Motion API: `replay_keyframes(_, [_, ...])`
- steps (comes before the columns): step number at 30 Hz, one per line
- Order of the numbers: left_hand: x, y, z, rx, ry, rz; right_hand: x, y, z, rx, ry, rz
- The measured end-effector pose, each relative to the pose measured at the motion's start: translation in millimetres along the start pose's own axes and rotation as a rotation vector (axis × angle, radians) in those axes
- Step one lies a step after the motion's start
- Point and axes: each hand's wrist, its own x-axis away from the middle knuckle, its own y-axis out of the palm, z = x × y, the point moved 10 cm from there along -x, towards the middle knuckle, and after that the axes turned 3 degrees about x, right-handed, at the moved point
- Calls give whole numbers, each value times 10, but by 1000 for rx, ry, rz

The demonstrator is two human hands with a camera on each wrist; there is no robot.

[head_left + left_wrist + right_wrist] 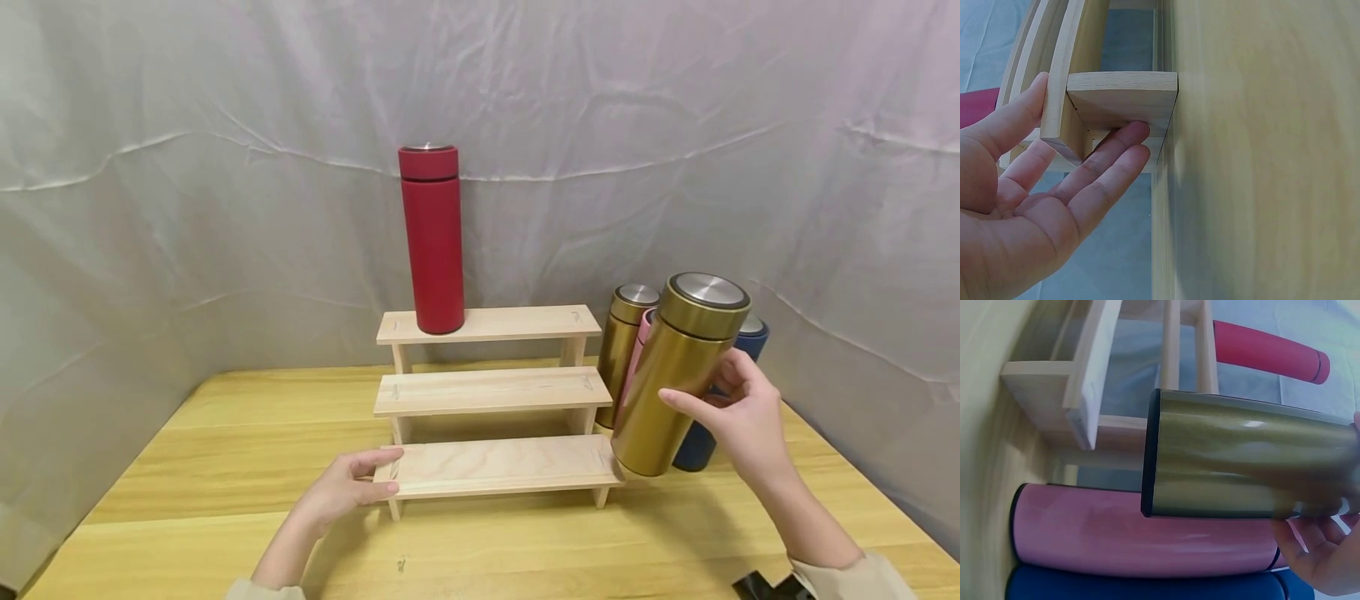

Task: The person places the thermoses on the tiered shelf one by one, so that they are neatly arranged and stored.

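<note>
My right hand (742, 408) grips a gold thermos flask (678, 367) with a steel-topped lid. The flask is raised and tilted, its base at the right end of the stand's lowest step in the head view. At the other end, my left hand (348, 487) holds the three-step wooden stand (502, 467), thumb on the lowest board and two fingers (1107, 169) reaching under it against the leg. A red thermos flask (433, 242) stands upright on the left part of the top step.
Behind the held flask stand a second gold flask (618, 350), a pink flask (1147, 531) and a blue flask (697, 442), partly hidden in the head view. A grey cloth (262, 233) hangs behind and beside the wooden table (187, 483).
</note>
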Motion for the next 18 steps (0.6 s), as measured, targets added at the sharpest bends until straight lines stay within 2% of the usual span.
replay_keyframes(11, [4, -3, 4, -17, 19, -7, -132, 105, -179, -41, -21, 6])
replay_keyframes(18, [-2, -1, -1, -19, 8, -5, -185, 151, -281, -54, -31, 13])
